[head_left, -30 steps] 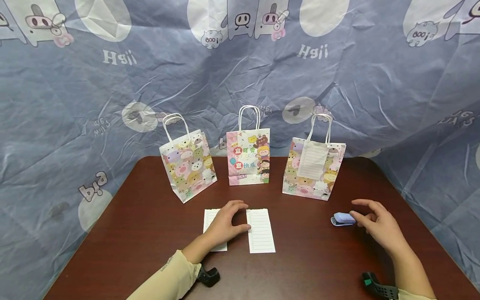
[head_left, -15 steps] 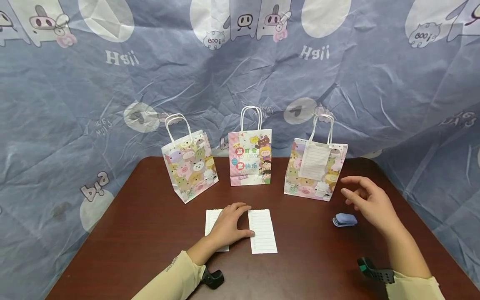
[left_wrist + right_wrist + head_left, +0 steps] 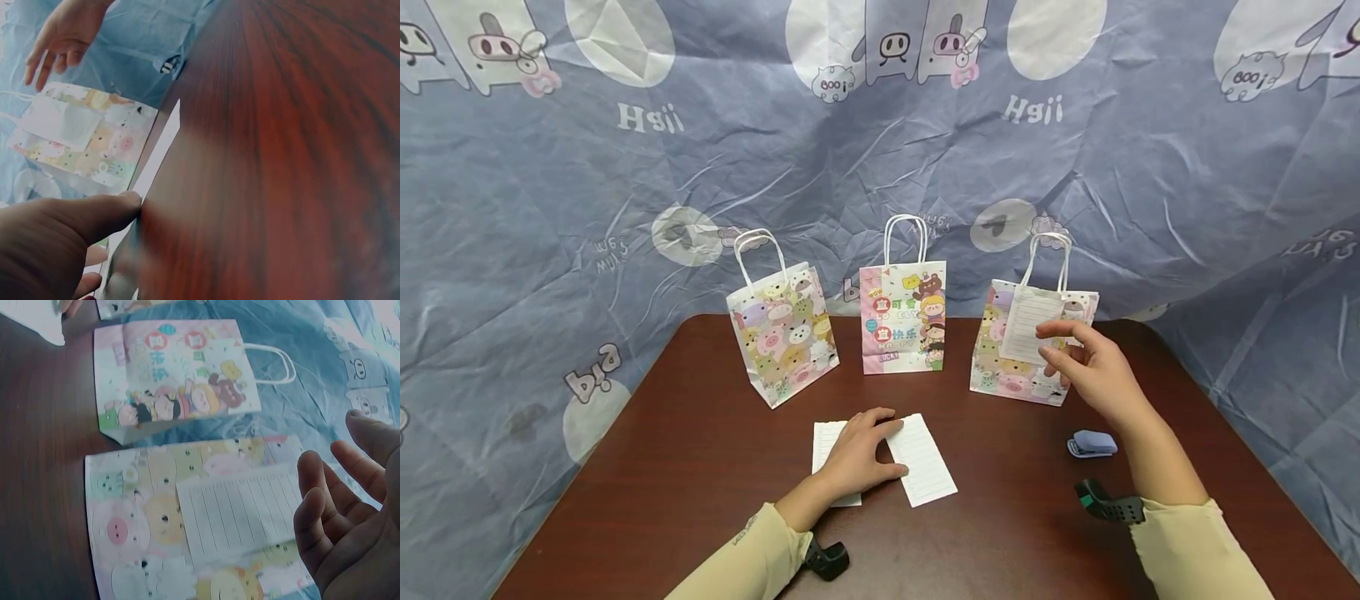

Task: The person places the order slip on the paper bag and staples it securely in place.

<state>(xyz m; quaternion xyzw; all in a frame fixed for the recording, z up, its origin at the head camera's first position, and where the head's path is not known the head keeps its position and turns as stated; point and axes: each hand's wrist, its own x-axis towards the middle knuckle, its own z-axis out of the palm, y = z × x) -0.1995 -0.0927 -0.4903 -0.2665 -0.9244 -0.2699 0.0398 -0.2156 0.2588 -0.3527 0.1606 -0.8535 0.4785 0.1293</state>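
- Touching a slip (image 3: 922,460) on the surface (image 3: 1015,487), the left hand (image 3: 859,454) curved; any pinch was unclear.
- The right hand (image 3: 1096,367), half bent, held nothing.
- The slip looked light, creasable, best gripped along edges.

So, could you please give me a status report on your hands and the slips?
Left hand touching the angled slip; right hand empty, near the right bag. Other slip partly blocked from view by left hand. Stapler unheld.
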